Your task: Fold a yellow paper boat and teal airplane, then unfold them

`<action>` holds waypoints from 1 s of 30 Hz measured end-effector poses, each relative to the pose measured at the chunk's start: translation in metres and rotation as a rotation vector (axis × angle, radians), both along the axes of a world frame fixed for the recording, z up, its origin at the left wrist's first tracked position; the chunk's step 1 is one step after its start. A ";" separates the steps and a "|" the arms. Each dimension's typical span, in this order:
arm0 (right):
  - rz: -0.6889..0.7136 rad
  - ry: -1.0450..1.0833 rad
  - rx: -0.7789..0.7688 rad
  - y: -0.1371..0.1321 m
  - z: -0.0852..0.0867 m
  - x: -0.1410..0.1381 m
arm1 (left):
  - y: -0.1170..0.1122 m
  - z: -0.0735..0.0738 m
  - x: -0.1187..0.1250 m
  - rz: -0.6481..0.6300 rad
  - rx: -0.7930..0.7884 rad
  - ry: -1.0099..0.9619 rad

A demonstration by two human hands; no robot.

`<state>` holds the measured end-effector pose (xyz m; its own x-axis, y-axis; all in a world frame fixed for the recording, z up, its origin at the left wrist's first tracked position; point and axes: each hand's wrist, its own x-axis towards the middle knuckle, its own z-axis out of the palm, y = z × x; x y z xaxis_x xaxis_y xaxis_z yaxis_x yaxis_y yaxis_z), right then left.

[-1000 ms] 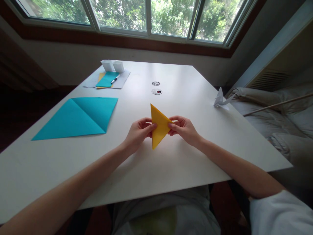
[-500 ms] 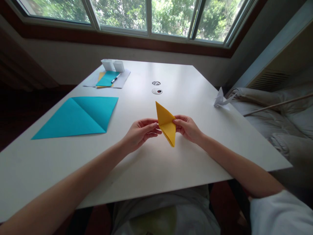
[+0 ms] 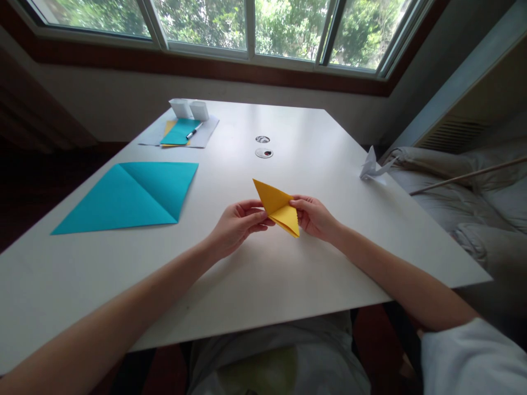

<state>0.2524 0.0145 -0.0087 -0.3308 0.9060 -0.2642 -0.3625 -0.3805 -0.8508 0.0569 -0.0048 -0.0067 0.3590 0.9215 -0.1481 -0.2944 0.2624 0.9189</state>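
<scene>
A folded piece of yellow origami paper (image 3: 278, 207) is held above the table between both hands, with pointed ends at upper left and lower right. My left hand (image 3: 241, 224) pinches its left edge between thumb and fingers. On the opposite side, my right hand (image 3: 312, 215) grips the edge, thumb on top and the other fingers partly hidden behind the paper. To the left lies a creased sheet of teal paper (image 3: 135, 195), spread on the white table (image 3: 255, 296).
A white paper crane (image 3: 371, 165) stands near the table's right edge. At the back left, small white containers (image 3: 199, 111) stand by a smaller teal sheet (image 3: 181, 131) with a pen (image 3: 194, 131) on it. Two round inserts (image 3: 264, 153) sit mid-table.
The yellow paper has turned counterclockwise, its upper tip swinging left and down and its lower tip moving right and up. Both hands keep nearly the same places.
</scene>
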 end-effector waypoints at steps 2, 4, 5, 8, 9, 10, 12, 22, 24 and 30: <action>-0.002 -0.006 0.002 0.000 0.000 0.000 | 0.000 0.000 0.000 0.005 0.002 -0.006; 0.005 -0.008 0.008 0.000 0.000 0.000 | 0.000 -0.001 0.001 0.009 0.000 -0.011; 0.009 -0.009 0.013 0.001 -0.001 0.000 | 0.000 -0.001 0.001 0.015 -0.003 -0.011; 0.009 -0.021 0.040 0.001 -0.003 -0.001 | 0.000 -0.001 0.001 0.043 -0.026 0.007; 0.015 -0.031 0.060 0.001 -0.005 -0.001 | 0.000 -0.001 0.001 0.052 -0.035 0.016; 0.021 -0.045 0.088 0.001 -0.006 -0.001 | 0.000 -0.001 0.001 0.060 -0.043 0.023; 0.033 -0.084 0.153 0.001 -0.008 -0.001 | 0.001 0.000 0.001 0.077 -0.058 0.029; 0.003 -0.140 0.210 0.000 -0.008 -0.002 | 0.001 0.004 0.000 0.121 -0.063 -0.020; 0.003 -0.142 0.212 0.000 -0.008 -0.001 | 0.001 0.003 0.000 0.118 -0.054 -0.017; -0.059 -0.163 0.287 -0.003 -0.007 -0.002 | 0.002 0.001 0.001 0.121 -0.043 0.025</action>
<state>0.2506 0.0114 -0.0155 -0.2500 0.9674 -0.0407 -0.2272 -0.0994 -0.9688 0.0581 -0.0033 -0.0059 0.2412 0.9505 -0.1961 -0.3035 0.2658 0.9150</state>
